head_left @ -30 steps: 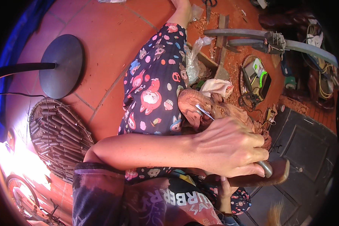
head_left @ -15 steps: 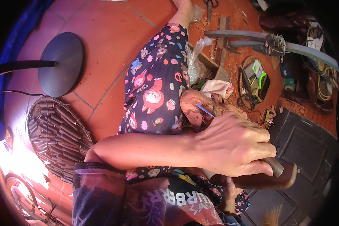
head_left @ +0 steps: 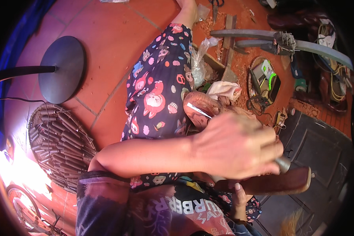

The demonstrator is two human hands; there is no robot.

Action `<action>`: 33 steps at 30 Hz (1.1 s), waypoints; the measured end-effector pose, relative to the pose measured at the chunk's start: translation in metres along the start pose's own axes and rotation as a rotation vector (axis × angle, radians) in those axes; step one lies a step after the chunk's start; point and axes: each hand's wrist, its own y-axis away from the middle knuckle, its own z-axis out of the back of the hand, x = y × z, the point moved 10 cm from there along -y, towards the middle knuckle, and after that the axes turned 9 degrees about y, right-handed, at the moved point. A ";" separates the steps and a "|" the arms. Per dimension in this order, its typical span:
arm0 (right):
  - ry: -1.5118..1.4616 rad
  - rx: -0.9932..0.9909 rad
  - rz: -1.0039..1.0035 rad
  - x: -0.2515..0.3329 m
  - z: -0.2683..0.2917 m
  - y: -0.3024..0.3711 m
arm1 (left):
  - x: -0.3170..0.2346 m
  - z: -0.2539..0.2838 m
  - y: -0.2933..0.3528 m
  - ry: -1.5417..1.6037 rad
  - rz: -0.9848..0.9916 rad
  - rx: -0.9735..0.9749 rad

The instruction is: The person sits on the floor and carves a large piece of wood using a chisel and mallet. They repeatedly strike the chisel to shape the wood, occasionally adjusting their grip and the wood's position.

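Note:
My left hand point(head_left: 234, 147), smeared a little by motion, reaches across my lap with its fingers wrapped round a chisel point(head_left: 198, 109). A narrow shiny blade shows beyond the hand, and the round handle end sticks out on the other side. The blade lies over a reddish-brown carved piece of wood point(head_left: 194, 100) beside my leg. The tip's exact contact cannot be made out. Below, my right hand point(head_left: 240, 198) grips a flat, dark-brown wooden piece point(head_left: 287, 183), shaped like a paddle or mallet. Its thumb shows on the wood; the other fingers are mostly hidden. The wood lies close to the chisel's handle end.
A round basket of brown sticks point(head_left: 61, 147) and a black round stand base point(head_left: 63, 70) are at left. A dark panel point(head_left: 318, 157) lies at right. Beyond my lap are a tool basket point(head_left: 263, 82), curved clamp-like bars point(head_left: 259, 35), scissors point(head_left: 215, 10) and wood shavings.
My left hand and the chisel have shifted slightly left, and the blade now catches the light. The dark wooden piece has moved a little upward near the handle end.

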 end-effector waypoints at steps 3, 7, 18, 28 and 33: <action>-0.058 0.027 -0.003 -0.013 -0.009 0.006 | -0.018 -0.024 0.012 0.038 -0.111 0.163; -0.158 0.078 -0.014 -0.029 -0.019 0.028 | -0.017 -0.053 0.038 0.157 -0.148 0.437; -0.198 0.054 -0.022 -0.056 -0.037 0.046 | 0.000 -0.072 0.074 0.137 -0.086 0.760; -0.200 -0.027 0.004 -0.064 -0.040 0.027 | 0.006 -0.074 0.073 0.099 -0.087 0.799; -0.209 -0.034 0.005 -0.067 -0.042 0.021 | 0.007 -0.070 0.072 0.092 -0.081 0.796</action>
